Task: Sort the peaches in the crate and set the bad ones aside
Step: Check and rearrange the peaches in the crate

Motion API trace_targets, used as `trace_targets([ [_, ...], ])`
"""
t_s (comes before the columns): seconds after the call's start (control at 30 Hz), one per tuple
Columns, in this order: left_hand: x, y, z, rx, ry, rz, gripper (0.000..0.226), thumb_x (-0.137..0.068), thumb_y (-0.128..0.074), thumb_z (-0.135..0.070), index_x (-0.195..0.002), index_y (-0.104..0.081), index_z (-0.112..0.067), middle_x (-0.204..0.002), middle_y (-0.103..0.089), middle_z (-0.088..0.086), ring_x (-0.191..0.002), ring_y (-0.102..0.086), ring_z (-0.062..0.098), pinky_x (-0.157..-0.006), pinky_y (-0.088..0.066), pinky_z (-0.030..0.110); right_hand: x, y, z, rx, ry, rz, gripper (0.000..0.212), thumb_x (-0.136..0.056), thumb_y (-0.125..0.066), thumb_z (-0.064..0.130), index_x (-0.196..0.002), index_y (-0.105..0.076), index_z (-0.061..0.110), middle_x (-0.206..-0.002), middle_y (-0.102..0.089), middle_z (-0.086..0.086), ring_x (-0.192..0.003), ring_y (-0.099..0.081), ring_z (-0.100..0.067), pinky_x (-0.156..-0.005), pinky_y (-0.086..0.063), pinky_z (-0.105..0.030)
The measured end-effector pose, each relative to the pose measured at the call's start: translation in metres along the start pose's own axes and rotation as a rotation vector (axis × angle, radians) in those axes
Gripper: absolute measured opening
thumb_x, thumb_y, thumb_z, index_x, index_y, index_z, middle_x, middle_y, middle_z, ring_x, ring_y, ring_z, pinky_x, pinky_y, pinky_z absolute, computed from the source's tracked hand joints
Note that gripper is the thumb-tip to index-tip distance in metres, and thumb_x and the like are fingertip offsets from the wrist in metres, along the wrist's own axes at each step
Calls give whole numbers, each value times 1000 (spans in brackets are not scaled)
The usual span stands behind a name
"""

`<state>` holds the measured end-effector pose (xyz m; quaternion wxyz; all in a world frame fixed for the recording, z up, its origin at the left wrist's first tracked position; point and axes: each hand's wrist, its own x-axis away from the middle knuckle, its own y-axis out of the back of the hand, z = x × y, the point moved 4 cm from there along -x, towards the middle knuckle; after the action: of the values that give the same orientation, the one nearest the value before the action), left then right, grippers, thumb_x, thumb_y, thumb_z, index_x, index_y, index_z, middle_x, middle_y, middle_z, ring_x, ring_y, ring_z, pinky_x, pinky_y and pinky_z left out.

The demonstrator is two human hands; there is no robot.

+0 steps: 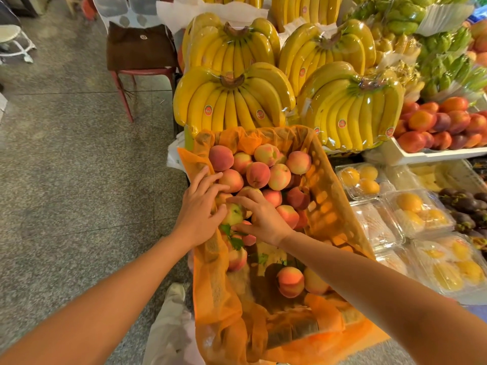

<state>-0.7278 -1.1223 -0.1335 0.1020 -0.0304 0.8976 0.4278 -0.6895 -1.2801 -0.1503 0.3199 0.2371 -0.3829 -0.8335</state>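
A crate lined with orange mesh holds several pink-yellow peaches, most piled at its far end. Two more peaches lie nearer me on the lining, with green leaves between. My left hand and my right hand meet over the middle of the crate. Both touch a greenish-yellow peach that sits between their fingers. The left fingers also rest against a neighbouring peach. Whether the greenish peach is lifted or still lying in the pile is unclear.
Wrapped banana bunches stand right behind the crate. Clear clamshell boxes of yellow fruit and a white tray of nectarines are to the right. On the left is grey floor with a red-legged chair.
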Motion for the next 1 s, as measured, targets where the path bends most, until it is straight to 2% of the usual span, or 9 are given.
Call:
trace_targets([
  [0.1,0,1,0,48,10,-13,50,-85,-34,-37,-126,-54,-16,-147,-38,-6,-145,-7,8,-115,-13,35,-4,-6,7,-10,15,-12,60,-79,-78,30,-131,-54,15,-124,-54,-3,-109,-51,-17,-90,-46,-32],
  [0.2,0,2,-1,109,18,-29,51,-86,-31,-31,-128,-53,-12,-146,-39,-4,-145,-7,4,-115,-4,18,-4,-9,7,-62,-13,-12,61,-80,-77,30,-132,-49,15,-128,-56,-1,-114,-52,-15,-94,-46,-32],
  [0.27,0,2,-1,132,21,-34,51,-86,-29,-28,-128,-53,-12,-147,-39,-4,-145,-7,4,-114,0,13,-2,-9,4,-96,-49,-1,59,-79,-78,31,-128,-48,14,-128,-56,0,-114,-54,-16,-93,-47,-34],
  [0.47,1,3,-1,104,12,-10,53,-84,-29,-29,-127,-53,-12,-148,-37,-3,-145,-6,5,-116,-4,22,-4,-4,-1,-101,-31,51,58,-78,-79,26,-127,-48,16,-128,-52,-1,-114,-52,-20,-92,-48,-38],
  [0.6,1,3,-1,94,13,-15,52,-84,-30,-32,-127,-53,-15,-149,-36,-4,-146,-7,7,-117,-9,31,-3,-2,-7,-90,-55,85,65,-78,-79,27,-132,-44,18,-131,-48,0,-117,-48,-13,-95,-47,-32],
  [0.8,0,6,0,-12,12,11,47,-85,-30,-38,-120,-58,-22,-148,-38,-6,-146,-9,11,-114,-11,41,-2,11,-7,-88,-49,124,62,-81,-76,32,-133,-45,18,-132,-48,1,-118,-46,-10,-98,-42,-23],
  [0.9,-6,10,-8,-138,-64,9,42,-85,-35,-40,-111,-64,-24,-133,-53,-6,-141,-24,17,-112,-11,37,6,33,-11,-92,-79,102,54,-80,-77,37,-125,-53,18,-120,-56,2,-105,-53,-9,-90,-47,-24],
  [0.97,-13,10,-22,-151,-127,38,40,-84,-37,-42,-104,-67,-24,-116,-63,-6,-127,-43,19,-105,-22,36,19,45,-18,-100,-119,174,44,-79,-78,36,-116,-61,17,-107,-64,4,-92,-60,-7,-80,-51,-27],
  [1.0,-16,9,-33,-118,-150,76,40,-83,-37,-43,-101,-67,-24,-108,-66,-6,-116,-52,19,-99,-32,37,28,47,-21,-86,-149,267,40,-79,-78,35,-113,-64,18,-102,-65,6,-88,-61,-7,-77,-51,-25],
])
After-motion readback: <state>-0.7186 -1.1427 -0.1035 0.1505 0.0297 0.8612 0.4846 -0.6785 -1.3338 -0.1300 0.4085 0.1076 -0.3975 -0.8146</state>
